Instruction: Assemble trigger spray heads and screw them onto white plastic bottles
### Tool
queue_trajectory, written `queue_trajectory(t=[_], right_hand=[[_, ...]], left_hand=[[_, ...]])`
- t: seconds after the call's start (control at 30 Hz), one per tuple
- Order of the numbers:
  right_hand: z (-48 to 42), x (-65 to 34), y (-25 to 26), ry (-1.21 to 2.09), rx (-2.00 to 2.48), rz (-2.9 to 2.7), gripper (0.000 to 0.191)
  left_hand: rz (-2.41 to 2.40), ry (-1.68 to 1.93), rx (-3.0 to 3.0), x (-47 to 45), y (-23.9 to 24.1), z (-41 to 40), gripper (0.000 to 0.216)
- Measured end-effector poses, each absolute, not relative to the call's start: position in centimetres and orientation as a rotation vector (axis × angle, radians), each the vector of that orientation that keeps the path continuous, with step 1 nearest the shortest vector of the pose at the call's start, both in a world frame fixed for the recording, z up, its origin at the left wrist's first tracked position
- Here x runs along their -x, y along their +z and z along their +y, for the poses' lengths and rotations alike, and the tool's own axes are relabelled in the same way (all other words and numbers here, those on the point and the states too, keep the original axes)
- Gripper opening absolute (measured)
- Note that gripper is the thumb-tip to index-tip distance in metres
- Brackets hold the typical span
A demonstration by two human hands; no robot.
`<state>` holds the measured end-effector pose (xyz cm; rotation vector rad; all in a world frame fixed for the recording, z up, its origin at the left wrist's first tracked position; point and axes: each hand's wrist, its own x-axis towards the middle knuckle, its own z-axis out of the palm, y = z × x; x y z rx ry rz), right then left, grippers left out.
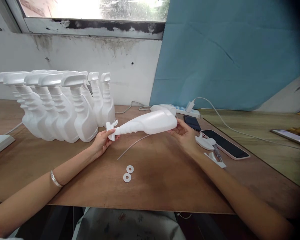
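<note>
A white spray bottle [152, 122] is held nearly level above the table, its ribbed neck pointing left. My left hand [102, 142] is closed around the neck end, with its fingers on a white trigger sprayer head [110, 130] that meets the neck; whether it is threaded on cannot be seen. At the other end, my right hand [186, 136] grips the bottle's base between thumb and fingers. Below the bottle a thin white tube [131, 146] lies on the table. Two flat white ring washers [127, 177] rest nearer the front edge.
Several white spray bottles [86, 123] with heads stand grouped at the left. On the right lie a pink-edged phone [227, 145], a dark phone [192, 122] and loose white sprayer parts [205, 142]. A power strip [187, 111] with a plugged charger sits behind; another white strip [1, 144] lies far left.
</note>
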<state>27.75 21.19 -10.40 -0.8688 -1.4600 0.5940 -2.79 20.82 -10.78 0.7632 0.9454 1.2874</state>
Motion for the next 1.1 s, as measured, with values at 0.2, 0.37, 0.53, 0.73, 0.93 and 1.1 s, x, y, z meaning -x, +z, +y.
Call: queue_trajectory(t=[0.2,0.37,0.53,0.73,0.93,1.1], right_hand=[[20.9,-27.5,-9.9,0.474,0.923,-1.330,0.025],[20.6,-27.2,-9.7,0.536,0.986,-1.280,0.035],[20.8,-27.8,-9.8,0.556,1.217,-1.264,0.040],[21.4,-28.3,-10.2,0.709,1.365,-1.180,0.040],[21.4,-28.6,-10.1,1.015,1.503,-1.221,0.040],[21.2,-28.8,-9.8,1.273,1.617,-1.238,0.041]], left_hand=[[0.903,1.255,-0.835,2.4,-10.7,20.5,0.019],[0.870,1.263,-0.932,2.4,-10.7,20.2,0.029],[0.921,1.286,-1.162,2.5,-10.5,19.7,0.041],[1.012,1.358,-1.556,2.7,-10.5,19.2,0.042],[0.719,1.373,-2.454,3.7,-9.9,18.8,0.030],[0.233,1.298,-2.954,4.1,-8.3,18.2,0.045]])
